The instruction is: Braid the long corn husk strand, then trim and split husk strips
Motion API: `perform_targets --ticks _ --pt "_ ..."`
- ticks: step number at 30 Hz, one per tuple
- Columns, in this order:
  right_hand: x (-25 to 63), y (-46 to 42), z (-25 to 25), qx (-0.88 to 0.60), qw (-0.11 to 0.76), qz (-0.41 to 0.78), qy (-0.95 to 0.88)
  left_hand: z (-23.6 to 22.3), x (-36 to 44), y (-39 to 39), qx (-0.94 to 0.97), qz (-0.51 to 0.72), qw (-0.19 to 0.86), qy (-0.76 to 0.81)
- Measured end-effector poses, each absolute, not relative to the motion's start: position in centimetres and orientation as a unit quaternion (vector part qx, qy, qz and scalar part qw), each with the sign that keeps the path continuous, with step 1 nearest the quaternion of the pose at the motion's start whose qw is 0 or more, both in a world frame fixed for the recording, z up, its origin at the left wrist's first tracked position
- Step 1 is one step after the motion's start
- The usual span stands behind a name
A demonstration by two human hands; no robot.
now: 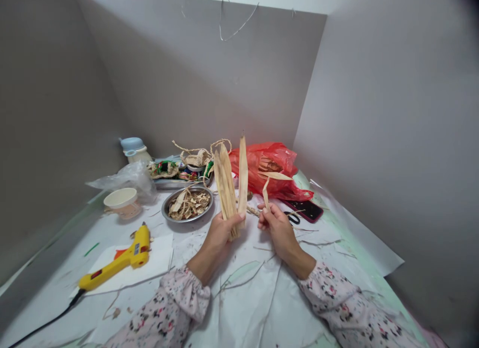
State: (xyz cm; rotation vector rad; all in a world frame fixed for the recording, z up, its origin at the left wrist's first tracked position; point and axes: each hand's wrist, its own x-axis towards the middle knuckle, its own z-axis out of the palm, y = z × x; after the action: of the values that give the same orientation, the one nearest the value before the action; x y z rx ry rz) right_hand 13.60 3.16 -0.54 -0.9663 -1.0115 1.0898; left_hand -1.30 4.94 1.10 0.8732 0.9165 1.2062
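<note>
My left hand (pixel 218 234) is closed around the lower end of a bundle of flat, dried leaf strips (pixel 225 183), tan and pale yellow. One broader strip (pixel 243 173) stands a little apart from the others, under my left thumb. Between the fingers of my right hand (pixel 279 228) is a single dried leaf strip (pixel 266 194), upright and bent sharply to the right at its top. Scissors (pixel 294 218) with black handles lie behind my right hand, mostly hidden by it.
A yellow glue gun (pixel 130 255) lies on white paper at left. Behind it are a cup (pixel 121 202), a metal bowl (pixel 205 208) of leaf scraps and a tray (pixel 159 184) of woven pieces. A red plastic bag (pixel 258 180) and a phone (pixel 312 211) are at right.
</note>
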Motion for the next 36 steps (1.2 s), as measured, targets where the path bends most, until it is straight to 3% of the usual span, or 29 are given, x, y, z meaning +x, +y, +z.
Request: perform_targets --ticks 9,14,36 --pt "13.0 2.4 0.0 -0.480 0.594 0.415 -0.494 1.4 -0.9 4.2 0.413 0.495 0.657 0.392" --pt "13.6 3.1 -0.9 -0.451 0.623 0.460 -0.443 1.5 -1.1 4.6 0.391 0.511 0.647 0.409" --pt "12.9 2.5 -0.7 -0.446 0.543 0.471 -0.532 1.3 -0.8 3.9 0.428 0.455 0.693 0.360"
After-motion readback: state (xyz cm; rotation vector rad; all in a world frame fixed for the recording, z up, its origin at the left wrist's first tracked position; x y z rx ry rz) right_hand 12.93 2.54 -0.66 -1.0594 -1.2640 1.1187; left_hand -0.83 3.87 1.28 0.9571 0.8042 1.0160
